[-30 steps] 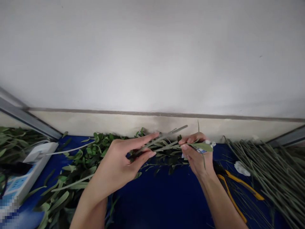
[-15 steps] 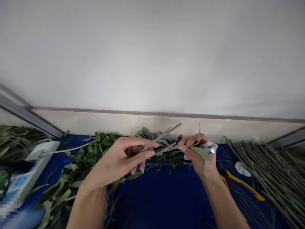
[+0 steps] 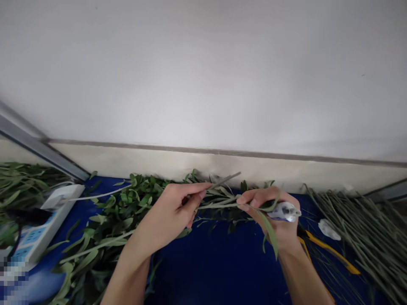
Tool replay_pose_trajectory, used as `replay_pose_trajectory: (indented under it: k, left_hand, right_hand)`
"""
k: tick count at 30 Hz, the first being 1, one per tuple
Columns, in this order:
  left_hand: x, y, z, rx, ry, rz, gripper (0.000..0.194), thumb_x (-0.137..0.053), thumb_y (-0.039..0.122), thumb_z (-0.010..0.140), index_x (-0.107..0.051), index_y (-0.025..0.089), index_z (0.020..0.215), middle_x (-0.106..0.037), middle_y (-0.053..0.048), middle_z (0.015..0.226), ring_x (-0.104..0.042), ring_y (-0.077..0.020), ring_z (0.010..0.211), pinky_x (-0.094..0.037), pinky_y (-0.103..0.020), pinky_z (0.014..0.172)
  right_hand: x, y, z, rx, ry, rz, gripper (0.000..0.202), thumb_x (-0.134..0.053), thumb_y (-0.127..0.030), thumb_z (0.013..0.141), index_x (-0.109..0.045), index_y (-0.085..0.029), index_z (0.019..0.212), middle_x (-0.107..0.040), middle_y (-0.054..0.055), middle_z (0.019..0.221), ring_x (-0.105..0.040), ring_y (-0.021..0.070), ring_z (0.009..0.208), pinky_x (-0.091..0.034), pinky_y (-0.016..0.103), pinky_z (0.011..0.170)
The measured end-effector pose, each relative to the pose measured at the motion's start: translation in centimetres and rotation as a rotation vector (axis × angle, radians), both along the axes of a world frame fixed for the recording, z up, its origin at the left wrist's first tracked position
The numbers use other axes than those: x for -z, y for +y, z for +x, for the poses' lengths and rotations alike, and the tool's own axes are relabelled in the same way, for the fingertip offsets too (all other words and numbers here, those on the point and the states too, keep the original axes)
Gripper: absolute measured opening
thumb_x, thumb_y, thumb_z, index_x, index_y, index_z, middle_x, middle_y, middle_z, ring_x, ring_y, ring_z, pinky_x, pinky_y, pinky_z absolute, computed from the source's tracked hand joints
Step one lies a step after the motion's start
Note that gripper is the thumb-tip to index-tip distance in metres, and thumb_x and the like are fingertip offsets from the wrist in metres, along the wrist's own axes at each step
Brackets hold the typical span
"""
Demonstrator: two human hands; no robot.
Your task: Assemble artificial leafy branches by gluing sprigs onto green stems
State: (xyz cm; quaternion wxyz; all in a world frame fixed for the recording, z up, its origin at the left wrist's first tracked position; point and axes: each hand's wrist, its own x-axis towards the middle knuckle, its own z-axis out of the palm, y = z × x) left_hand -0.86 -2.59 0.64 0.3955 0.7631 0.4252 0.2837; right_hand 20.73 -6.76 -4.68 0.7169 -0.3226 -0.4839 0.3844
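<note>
Fingers and thumb of my left hand (image 3: 181, 205) pinch a thin green-grey stem (image 3: 227, 180), whose bare end points up to the right. My right hand (image 3: 270, 207) grips leafy stems between thumb and fingertips; a long green leaf (image 3: 270, 233) hangs below them. A small white and blue tube (image 3: 284, 211) is also held in the right palm. Another pale stem (image 3: 219, 206) runs between the two hands. Behind and left of my hands lies a pile of leafy sprigs (image 3: 140, 195).
The blue tabletop (image 3: 216, 262) ends at a pale wall. At left lies a white power strip (image 3: 47, 228) with a plug and cables. Bare stems (image 3: 365, 224), yellow-handled pliers (image 3: 333, 252) and a crumpled white piece (image 3: 329, 229) lie at right.
The left hand's fingers have closed together on the stem, which now slopes less steeply. My right hand has turned, showing more of the tube. The leaf now hangs lower, and the view has shifted slightly.
</note>
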Motion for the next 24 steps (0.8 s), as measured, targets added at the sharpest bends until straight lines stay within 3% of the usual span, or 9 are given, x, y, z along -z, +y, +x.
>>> replay_pose_trajectory:
  k: [4, 8, 11, 14, 17, 20, 24]
  left_hand:
    - [0.0, 0.1, -0.1, 0.060, 0.053, -0.153, 0.038, -0.049, 0.022, 0.098, -0.076, 0.022, 0.124, -0.051, 0.006, 0.048, -0.046, -0.0099, 0.036, -0.040, -0.018, 0.040]
    - [-0.1, 0.3, -0.4, 0.090, 0.018, -0.263, 0.033, -0.050, 0.026, 0.101, -0.075, 0.019, 0.121, -0.049, 0.006, 0.052, -0.044, -0.0090, 0.040, -0.040, -0.019, 0.043]
    - [-0.2, 0.3, -0.4, 0.104, -0.006, -0.258, 0.030, -0.049, 0.026, 0.101, -0.076, 0.018, 0.115, -0.048, 0.005, 0.054, -0.041, -0.0087, 0.042, -0.036, -0.018, 0.041]
    - [-0.1, 0.3, -0.1, 0.095, -0.001, -0.148, 0.029, -0.051, 0.024, 0.101, -0.077, 0.020, 0.112, -0.050, 0.005, 0.053, -0.040, -0.0090, 0.043, -0.035, -0.018, 0.041]
    - [0.0, 0.3, 0.2, -0.003, -0.025, 0.055, 0.027, -0.055, 0.025, 0.100, -0.079, 0.020, 0.111, -0.055, 0.004, 0.053, -0.040, -0.0096, 0.043, -0.034, -0.019, 0.040]
    - [0.3, 0.3, 0.5, -0.114, -0.062, 0.257, 0.026, -0.058, 0.027, 0.100, -0.080, 0.019, 0.113, -0.066, 0.000, 0.061, -0.048, -0.0104, 0.045, -0.038, -0.021, 0.043]
    - [0.4, 0.2, 0.6, -0.115, -0.047, 0.422, 0.025, -0.059, 0.022, 0.100, -0.079, 0.020, 0.116, -0.075, -0.003, 0.076, -0.058, -0.0114, 0.053, -0.046, -0.022, 0.050]
  right_hand:
    - [0.2, 0.0, 0.7, -0.124, -0.089, 0.084, 0.030, -0.077, 0.001, 0.080, -0.079, -0.028, 0.086, -0.080, 0.002, 0.085, -0.078, 0.0200, 0.081, -0.066, 0.032, 0.073]
    - [-0.2, -0.3, 0.8, -0.139, -0.114, 0.118, 0.033, -0.077, 0.002, 0.079, -0.080, -0.029, 0.089, -0.081, 0.003, 0.085, -0.078, 0.0202, 0.078, -0.067, 0.032, 0.071]
    - [-0.6, -0.5, 0.7, -0.116, -0.125, 0.080, 0.027, -0.081, -0.002, 0.078, -0.079, -0.029, 0.083, -0.080, 0.003, 0.083, -0.078, 0.0212, 0.075, -0.067, 0.033, 0.068]
    - [-1.0, -0.7, 0.4, -0.058, -0.102, 0.022, 0.022, -0.087, -0.007, 0.073, -0.077, -0.027, 0.076, -0.079, 0.003, 0.078, -0.076, 0.0221, 0.071, -0.067, 0.035, 0.067]
    - [-1.1, -0.8, -0.1, 0.018, -0.019, -0.060, 0.022, -0.089, -0.012, 0.073, -0.074, -0.027, 0.074, -0.078, 0.001, 0.076, -0.075, 0.0214, 0.070, -0.067, 0.036, 0.068]
    - [-1.2, -0.8, -0.5, 0.081, 0.016, -0.139, 0.023, -0.092, -0.019, 0.073, -0.070, -0.027, 0.071, -0.077, 0.001, 0.075, -0.075, 0.0221, 0.071, -0.067, 0.038, 0.069]
    - [-1.2, -0.8, -0.9, 0.116, 0.024, -0.154, 0.026, -0.092, -0.022, 0.072, -0.067, -0.025, 0.069, -0.076, 0.003, 0.075, -0.074, 0.0214, 0.070, -0.065, 0.036, 0.068]
